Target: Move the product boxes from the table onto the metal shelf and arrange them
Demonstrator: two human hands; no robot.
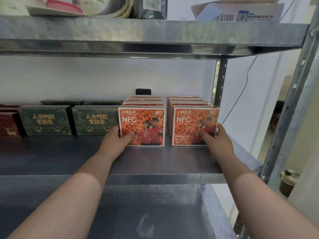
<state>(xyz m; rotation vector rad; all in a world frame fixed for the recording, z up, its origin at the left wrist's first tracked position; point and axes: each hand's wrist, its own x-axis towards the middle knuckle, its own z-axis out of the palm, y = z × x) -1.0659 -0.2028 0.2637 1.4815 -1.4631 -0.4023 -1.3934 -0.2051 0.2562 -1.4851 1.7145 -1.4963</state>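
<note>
Two rows of orange NFC boxes stand upright on the metal shelf (155, 163), several deep. My left hand (117, 140) grips the lower left corner of the front box of the left row (145, 125), thumb on its face. My right hand (215, 140) holds the front box of the right row (191, 125) at its right edge, thumb on the face and fingers round the side. A narrow gap separates the two rows.
Green boxes with gold lettering (46, 120) (95, 120) and dark red boxes (8, 125) stand left of the orange rows. The upper shelf (155, 35) carries packages overhead. An upright post (219, 80) stands behind the right row. A lower shelf (146, 213) lies beneath my arms.
</note>
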